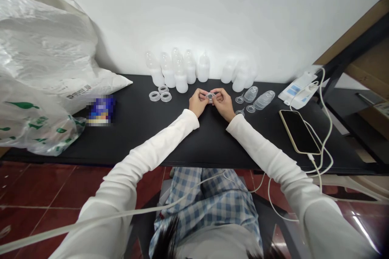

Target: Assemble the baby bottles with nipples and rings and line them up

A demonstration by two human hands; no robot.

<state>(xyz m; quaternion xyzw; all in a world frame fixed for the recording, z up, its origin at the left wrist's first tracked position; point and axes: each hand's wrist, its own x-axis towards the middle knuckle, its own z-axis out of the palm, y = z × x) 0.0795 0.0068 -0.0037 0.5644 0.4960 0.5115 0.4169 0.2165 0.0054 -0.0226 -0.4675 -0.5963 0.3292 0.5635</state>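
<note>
My left hand (198, 102) and my right hand (223, 102) meet over the middle of the black table (170, 137). Together their fingertips pinch a small clear ring-shaped plastic part (210, 96). To the left of my hands lie three white plastic rings (160, 94). Behind them, several translucent white bottles (179, 71) stand in a group by the wall. On the right lie stacked clear caps (263, 99) and small clear nipple-like pieces (251, 108).
Large white plastic bags (39, 68) fill the table's left end, with a small blue packet (101, 110) beside them. A phone (298, 131) lies face up at the right, cabled to a white power bank (299, 89). A brown shelf (364, 60) stands far right.
</note>
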